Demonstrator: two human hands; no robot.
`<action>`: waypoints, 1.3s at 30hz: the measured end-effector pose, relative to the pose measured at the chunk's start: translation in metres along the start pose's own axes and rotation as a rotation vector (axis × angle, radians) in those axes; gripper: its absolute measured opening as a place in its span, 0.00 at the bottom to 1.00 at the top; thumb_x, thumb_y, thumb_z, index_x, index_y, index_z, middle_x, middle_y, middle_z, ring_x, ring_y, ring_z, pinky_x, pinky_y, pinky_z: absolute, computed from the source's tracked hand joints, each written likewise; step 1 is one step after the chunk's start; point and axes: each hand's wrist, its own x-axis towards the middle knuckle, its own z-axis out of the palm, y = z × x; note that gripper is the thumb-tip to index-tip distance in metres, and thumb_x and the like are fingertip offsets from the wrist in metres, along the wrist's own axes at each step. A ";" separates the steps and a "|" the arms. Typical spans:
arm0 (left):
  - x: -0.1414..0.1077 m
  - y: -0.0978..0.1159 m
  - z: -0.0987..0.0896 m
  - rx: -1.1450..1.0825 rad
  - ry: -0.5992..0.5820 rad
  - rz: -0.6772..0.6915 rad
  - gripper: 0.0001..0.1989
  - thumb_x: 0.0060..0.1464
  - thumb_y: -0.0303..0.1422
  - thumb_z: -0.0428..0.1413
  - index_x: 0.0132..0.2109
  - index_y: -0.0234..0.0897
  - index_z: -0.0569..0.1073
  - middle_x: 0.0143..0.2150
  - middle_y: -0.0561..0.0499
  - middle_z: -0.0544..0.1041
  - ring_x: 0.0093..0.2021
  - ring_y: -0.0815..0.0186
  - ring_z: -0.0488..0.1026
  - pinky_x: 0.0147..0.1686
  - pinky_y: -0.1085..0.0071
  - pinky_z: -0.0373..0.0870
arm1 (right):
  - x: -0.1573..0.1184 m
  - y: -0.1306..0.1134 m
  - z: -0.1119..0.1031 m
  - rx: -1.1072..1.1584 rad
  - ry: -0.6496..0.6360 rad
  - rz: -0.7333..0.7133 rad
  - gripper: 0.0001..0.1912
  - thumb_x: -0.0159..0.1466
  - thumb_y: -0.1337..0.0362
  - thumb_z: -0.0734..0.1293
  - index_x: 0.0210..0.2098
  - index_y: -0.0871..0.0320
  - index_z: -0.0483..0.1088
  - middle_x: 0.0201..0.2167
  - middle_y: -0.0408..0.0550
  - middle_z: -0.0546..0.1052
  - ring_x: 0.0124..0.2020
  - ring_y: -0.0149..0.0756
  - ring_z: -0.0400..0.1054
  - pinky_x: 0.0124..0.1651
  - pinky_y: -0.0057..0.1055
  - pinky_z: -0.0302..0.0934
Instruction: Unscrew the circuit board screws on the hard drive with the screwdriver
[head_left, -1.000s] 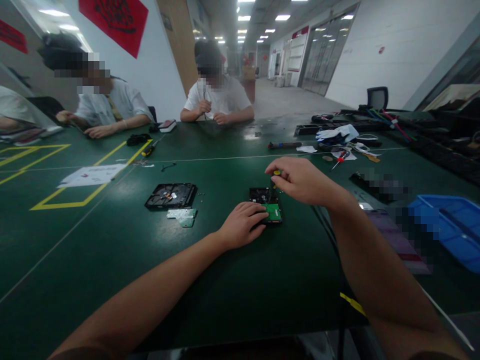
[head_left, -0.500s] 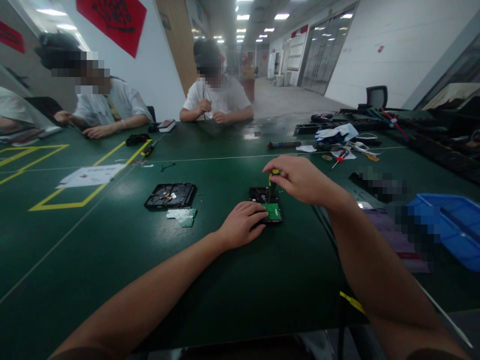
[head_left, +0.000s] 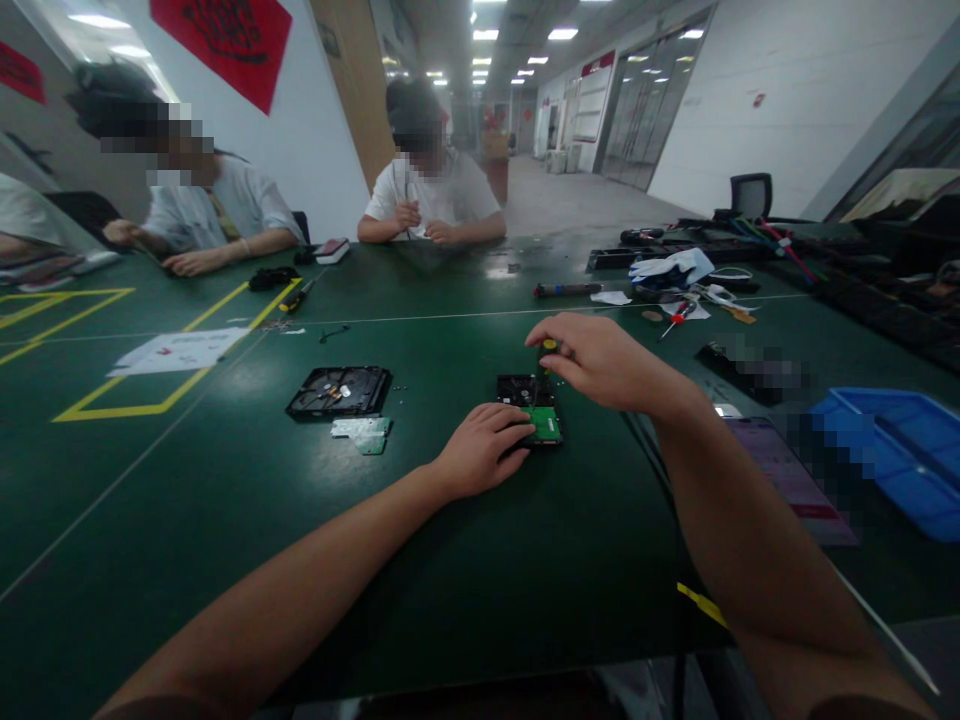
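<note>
The drive (head_left: 513,384) lies on the counter (head_left: 439,345) in front of the person, its left part hidden under the left hand (head_left: 484,452), whose fingers are slightly spread across the green board (head_left: 547,425); how hard they press, I cannot tell. The right hand (head_left: 598,362) pinches a screwdriver (head_left: 550,346) between its fingers above the drive's far right part. Only bits of the yellow-and-dark handle show, and the thin shaft is hard to make out against the black casing, so whether its tip touches a screw is unclear. To the left, an open casing (head_left: 341,391) sits in full view beside a loose board (head_left: 362,434), with specks too small to identify at its right. Pixel blocks cover part of the blue tub (head_left: 907,460), which the right edge cuts off.
</note>
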 end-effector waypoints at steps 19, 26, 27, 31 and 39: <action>0.000 0.000 0.000 -0.004 -0.008 -0.006 0.18 0.70 0.38 0.57 0.64 0.42 0.76 0.62 0.42 0.78 0.65 0.51 0.73 0.66 0.46 0.70 | -0.001 -0.005 0.001 -0.003 -0.015 0.000 0.12 0.67 0.69 0.66 0.48 0.59 0.79 0.43 0.52 0.83 0.40 0.40 0.73 0.45 0.35 0.61; 0.000 0.000 0.000 -0.003 -0.005 -0.008 0.18 0.70 0.38 0.57 0.64 0.43 0.76 0.62 0.43 0.78 0.66 0.50 0.73 0.66 0.46 0.70 | 0.001 -0.003 -0.002 -0.008 -0.067 -0.052 0.09 0.71 0.61 0.68 0.39 0.56 0.80 0.39 0.50 0.82 0.41 0.40 0.74 0.47 0.35 0.61; 0.000 0.000 0.000 -0.001 -0.006 -0.008 0.18 0.71 0.38 0.57 0.64 0.43 0.76 0.62 0.43 0.78 0.66 0.50 0.73 0.66 0.46 0.70 | 0.001 -0.002 -0.002 -0.009 -0.068 -0.059 0.09 0.71 0.62 0.68 0.39 0.56 0.81 0.40 0.50 0.82 0.42 0.40 0.74 0.49 0.35 0.62; 0.000 0.000 0.000 0.002 -0.003 -0.001 0.18 0.71 0.38 0.57 0.64 0.42 0.76 0.63 0.43 0.78 0.66 0.51 0.73 0.66 0.46 0.70 | 0.000 -0.002 -0.004 -0.001 -0.077 -0.077 0.09 0.70 0.65 0.68 0.40 0.56 0.82 0.41 0.51 0.83 0.44 0.41 0.75 0.51 0.37 0.63; 0.000 0.000 -0.001 0.001 -0.012 -0.011 0.18 0.71 0.38 0.57 0.64 0.43 0.75 0.63 0.43 0.78 0.66 0.51 0.73 0.66 0.46 0.70 | -0.001 -0.005 -0.002 -0.049 -0.047 -0.018 0.16 0.65 0.67 0.67 0.51 0.59 0.80 0.45 0.53 0.84 0.42 0.42 0.75 0.47 0.35 0.62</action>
